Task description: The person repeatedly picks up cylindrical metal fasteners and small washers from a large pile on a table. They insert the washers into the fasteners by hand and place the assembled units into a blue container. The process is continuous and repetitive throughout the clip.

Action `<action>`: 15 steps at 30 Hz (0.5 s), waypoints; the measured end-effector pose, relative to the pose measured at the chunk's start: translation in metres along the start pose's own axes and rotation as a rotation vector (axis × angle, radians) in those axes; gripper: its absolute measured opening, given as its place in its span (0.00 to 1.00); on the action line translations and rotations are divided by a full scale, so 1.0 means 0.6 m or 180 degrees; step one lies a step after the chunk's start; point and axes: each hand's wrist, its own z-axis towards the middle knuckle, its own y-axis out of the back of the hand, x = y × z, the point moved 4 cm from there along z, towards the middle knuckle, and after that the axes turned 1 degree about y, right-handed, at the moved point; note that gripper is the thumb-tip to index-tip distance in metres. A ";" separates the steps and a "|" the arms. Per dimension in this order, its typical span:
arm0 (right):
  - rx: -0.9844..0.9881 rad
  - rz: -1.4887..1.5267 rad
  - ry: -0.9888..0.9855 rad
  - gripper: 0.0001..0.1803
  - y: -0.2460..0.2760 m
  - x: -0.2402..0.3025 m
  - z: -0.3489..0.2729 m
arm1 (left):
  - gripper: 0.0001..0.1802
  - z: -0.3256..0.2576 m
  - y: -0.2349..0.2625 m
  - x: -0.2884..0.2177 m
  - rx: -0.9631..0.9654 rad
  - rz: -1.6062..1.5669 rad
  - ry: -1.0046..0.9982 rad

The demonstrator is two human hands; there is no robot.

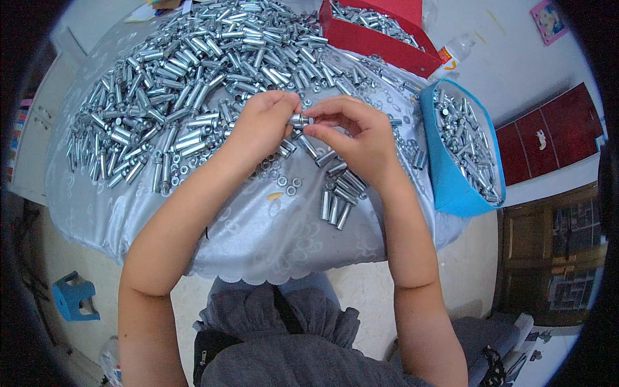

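Counter (258, 238), silvery cloth, carries huge heap of metal sleeves (193, 71); blue bin (451, 180) at right and red box (380, 39) beyond hold more. Small pile of sleeves (342, 193) lies under our right wrist, loose nuts (287, 184) near it. We hold one sleeve (300, 120) above counter: left hand (261, 126) closed around its body, right hand (351, 132) pinching its end with fingertips. We judge piece rigid, smooth, likely slippery (light singly, heap heavy); best gripped round barrel, not tip.
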 end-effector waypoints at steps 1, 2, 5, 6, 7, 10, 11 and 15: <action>-0.0028 0.0023 -0.0037 0.09 -0.001 0.000 0.000 | 0.13 0.001 0.003 0.001 0.0056 -0.0030 0.0128; -0.0057 0.0047 -0.0075 0.09 -0.002 0.000 -0.001 | 0.13 0.001 0.004 0.004 0.0113 -0.0060 0.0256; 0.0038 -0.0206 -0.0668 0.08 -0.002 -0.014 -0.006 | 0.12 0.004 -0.001 0.005 0.0179 0.0060 0.0008; 0.0096 -0.0341 -0.0950 0.07 -0.002 -0.021 -0.009 | 0.12 0.003 -0.004 0.007 0.0122 0.0027 0.0072; 0.0068 -0.0303 -0.0969 0.07 -0.001 -0.022 -0.010 | 0.12 -0.001 -0.011 0.008 0.0064 -0.0005 0.0135; -0.0045 -0.0051 -0.1016 0.08 0.001 -0.020 -0.010 | 0.12 -0.003 -0.012 0.008 -0.0008 -0.0067 0.0225; -0.0104 0.0128 -0.1025 0.08 0.003 -0.012 -0.008 | 0.12 -0.003 -0.009 0.008 -0.0015 -0.0081 0.0239; -0.0067 0.0399 -0.1021 0.07 0.006 -0.005 -0.005 | 0.12 0.004 0.002 0.008 0.0136 -0.0175 0.0196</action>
